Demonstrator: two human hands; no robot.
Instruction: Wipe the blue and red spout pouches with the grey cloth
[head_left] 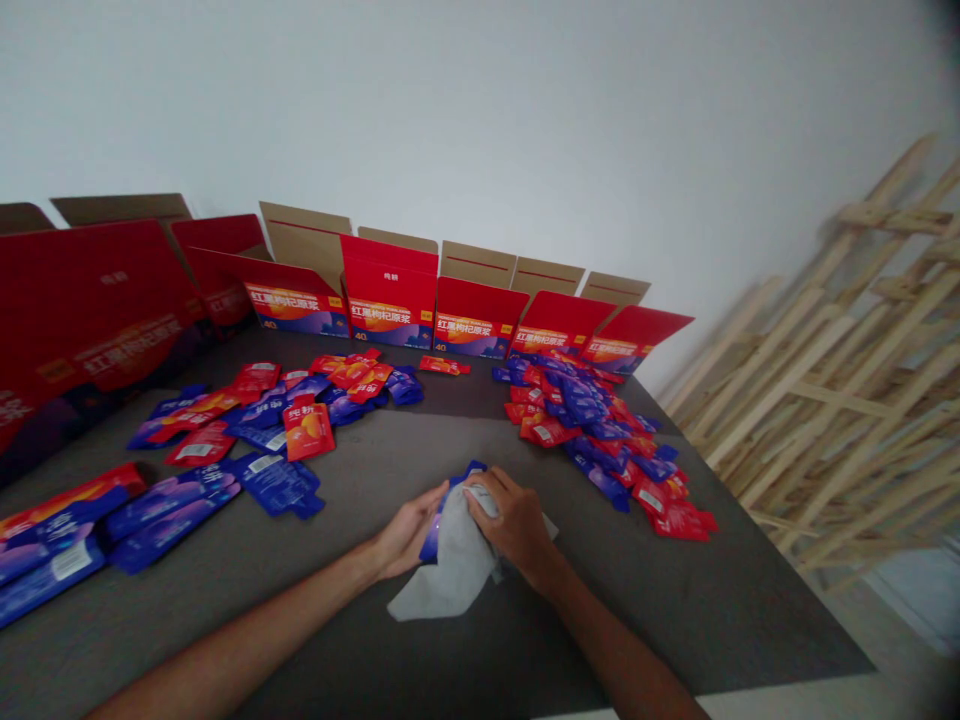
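Near the front middle of the table, my left hand [411, 532] is closed on the edge of a blue spouted pouch [431, 540]. A pale grey cloth [454, 570] drapes over most of the pouch and hides it. My right hand [511, 520] grips the cloth and presses it against the pouch's upper part. To the left lies a loose spread of red pouches [308, 430] and blue pouches [279, 485]. A dense heap of red and blue pouches [592, 405] lies to the right.
Open red cartons [390, 305] with raised flaps line the table's back edge, and larger red cartons [97, 320] stand at the left. The dark table [360, 650] ends at a slanting right edge. Beyond it, wooden frames [817, 400] lean against the wall.
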